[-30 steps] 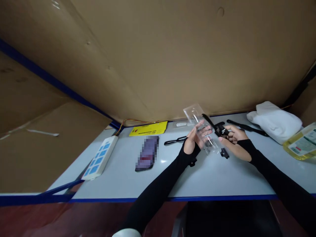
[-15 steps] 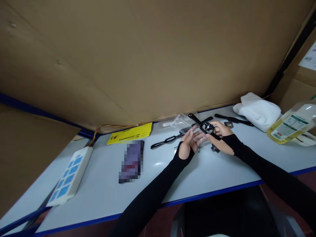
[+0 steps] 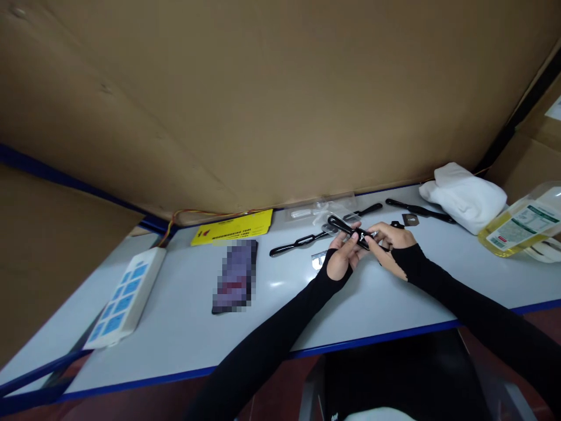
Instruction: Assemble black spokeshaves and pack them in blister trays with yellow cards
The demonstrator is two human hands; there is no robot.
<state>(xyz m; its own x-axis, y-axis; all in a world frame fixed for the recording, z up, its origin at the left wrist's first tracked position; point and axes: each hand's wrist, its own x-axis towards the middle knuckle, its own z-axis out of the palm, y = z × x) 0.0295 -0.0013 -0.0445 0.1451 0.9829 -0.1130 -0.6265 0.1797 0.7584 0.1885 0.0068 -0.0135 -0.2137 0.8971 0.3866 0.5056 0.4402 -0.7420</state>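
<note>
A black spokeshave (image 3: 338,224) is held between my two hands, its far handle pointing up and left. My left hand (image 3: 342,260) is closed round its middle, thumb on top. My right hand (image 3: 393,238) is closed at the near side of the body, thumb and fingers pinched together there; a small silvery bit shows between them, too small to name. Behind the held tool, clear plastic packaging (image 3: 322,221) lies on the table. Just left of my left hand is a small shiny metal piece (image 3: 318,261), partly hidden by it.
Black handled tools lie at left (image 3: 289,248) and right (image 3: 421,210). Near the right one is a dark plate with a hole (image 3: 411,220). Also around: a white cloth (image 3: 464,196), a bottle of yellow liquid (image 3: 521,225), yellow card (image 3: 234,228), pixelated purple item (image 3: 234,278), power strip (image 3: 127,298).
My left hand, open beside the clear plastic before, has closed on the spokeshave. The spokeshave has come lower and nearer. The plastic now lies behind the hands.
</note>
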